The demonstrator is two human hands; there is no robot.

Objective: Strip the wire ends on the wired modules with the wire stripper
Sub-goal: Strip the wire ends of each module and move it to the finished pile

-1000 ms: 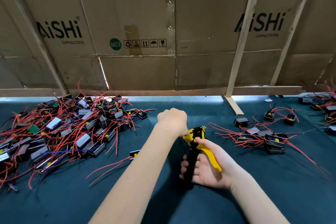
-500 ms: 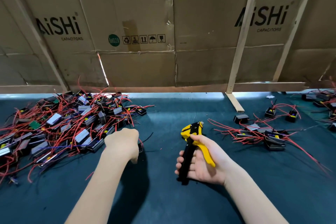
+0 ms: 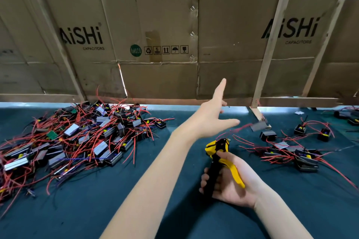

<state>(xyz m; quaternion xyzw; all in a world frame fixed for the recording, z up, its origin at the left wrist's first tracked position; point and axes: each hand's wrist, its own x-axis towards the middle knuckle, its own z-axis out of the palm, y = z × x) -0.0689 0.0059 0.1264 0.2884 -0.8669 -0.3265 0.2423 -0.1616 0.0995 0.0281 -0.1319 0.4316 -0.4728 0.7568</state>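
Open teal mat [image 3: 81,209] across the near centre, plenty of passing room. Blocked on the left by a dense heap of wired modules [image 3: 77,137]; hemmed on the right by a looser scatter [image 3: 287,151]. Walled off behind by cardboard [image 3: 223,25].

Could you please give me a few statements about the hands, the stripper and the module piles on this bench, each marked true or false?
1. The right hand grips the wire stripper. True.
2. The left hand pinches a red wire. False: its fingers are spread and it holds nothing.
3. The large pile of wired modules lies to the person's left on the blue mat. True.
4. The smaller pile of modules lies to the person's right. True.
5. The stripper's head is clamped on a wire. False: no wire sits in it.
6. The wall behind the bench is bare white plaster. False: it is cardboard printed AiSHi.
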